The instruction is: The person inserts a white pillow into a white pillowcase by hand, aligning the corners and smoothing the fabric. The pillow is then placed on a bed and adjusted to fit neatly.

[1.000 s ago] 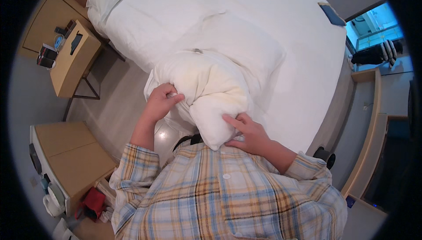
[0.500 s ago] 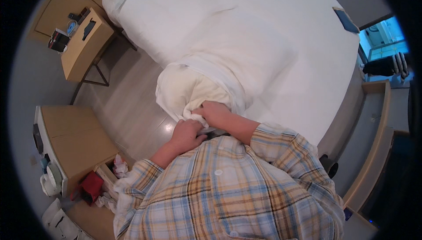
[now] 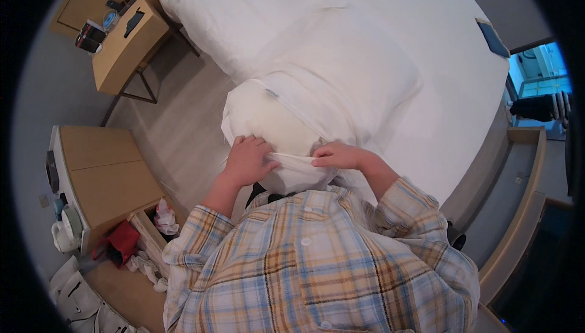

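A cream pillow [image 3: 262, 116] lies inside a white pillowcase [image 3: 359, 83], its rounded end showing at the case's mouth close to my body. Most of it rests on the white-covered bed, and the near end reaches past the bed's edge. My left hand [image 3: 247, 161] is closed on the left part of the case's near hem, fingers bent over the fabric. At the right part of that hem, my right hand [image 3: 342, 156] pinches the cloth between thumb and fingers. A taut strip of hem runs between both hands. The far end of the pillow is hidden under the case.
The bed [image 3: 445, 71] fills the middle and right. A wooden desk [image 3: 131, 46] holds small items at the far left. Nearer stands a wooden cabinet [image 3: 103, 162], with a red bag [image 3: 122, 241] beside it. A blue cloth piece [image 3: 492, 38] lies at the bed's right corner.
My hands have moved apart, the right one shifting right along the hem. The bunched near edge is now spread wide, and more of the pillow's rounded end lies smooth in view.
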Available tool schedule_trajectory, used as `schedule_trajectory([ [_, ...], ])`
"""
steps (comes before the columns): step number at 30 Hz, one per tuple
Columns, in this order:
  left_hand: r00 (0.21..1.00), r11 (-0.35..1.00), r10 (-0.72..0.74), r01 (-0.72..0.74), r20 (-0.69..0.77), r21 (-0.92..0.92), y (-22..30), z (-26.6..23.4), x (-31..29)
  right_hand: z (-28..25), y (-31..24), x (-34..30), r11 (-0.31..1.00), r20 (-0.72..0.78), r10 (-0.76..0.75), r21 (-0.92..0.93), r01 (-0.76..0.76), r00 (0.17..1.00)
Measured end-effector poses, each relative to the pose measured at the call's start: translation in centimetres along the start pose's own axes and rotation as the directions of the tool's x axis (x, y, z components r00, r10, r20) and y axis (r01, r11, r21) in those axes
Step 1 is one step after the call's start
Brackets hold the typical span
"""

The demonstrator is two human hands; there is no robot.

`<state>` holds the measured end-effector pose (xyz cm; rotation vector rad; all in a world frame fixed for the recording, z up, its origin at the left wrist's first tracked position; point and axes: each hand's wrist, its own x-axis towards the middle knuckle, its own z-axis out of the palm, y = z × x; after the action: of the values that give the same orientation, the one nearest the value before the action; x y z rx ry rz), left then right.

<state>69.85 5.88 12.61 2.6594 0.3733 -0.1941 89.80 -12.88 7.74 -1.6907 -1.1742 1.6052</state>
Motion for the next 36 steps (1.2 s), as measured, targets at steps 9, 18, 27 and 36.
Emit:
schedule_trajectory([
  [9, 0.998, 0.908, 0.053, -0.055, -0.016, -0.416, 3.0, -1.1, 4.4, -5.0, -3.0, -7.3, 0.948, -0.682, -0.018, -0.244, -0.204, 0.731],
  [18, 0.945, 0.894, 0.266, -0.167, 0.192, -0.416, 6.8, 3.1, 3.9, 0.0, 0.0, -6.9, 0.848, -0.873, -0.311, -0.433, -0.306, 0.376],
  [27, 0.862, 0.969, 0.227, -0.244, 0.453, -0.021, 0.4, 0.2, 6.9, -0.7, 0.0, -6.4, 0.989, -0.841, 0.096, 0.02, -0.147, 0.532],
  [36, 0.991, 0.941, 0.135, -0.12, 0.025, -0.317, 0.2, 3.5, 0.9, 2.2, -4.3, -8.7, 0.971, -0.688, 0.094, -0.097, -0.219, 0.72],
])
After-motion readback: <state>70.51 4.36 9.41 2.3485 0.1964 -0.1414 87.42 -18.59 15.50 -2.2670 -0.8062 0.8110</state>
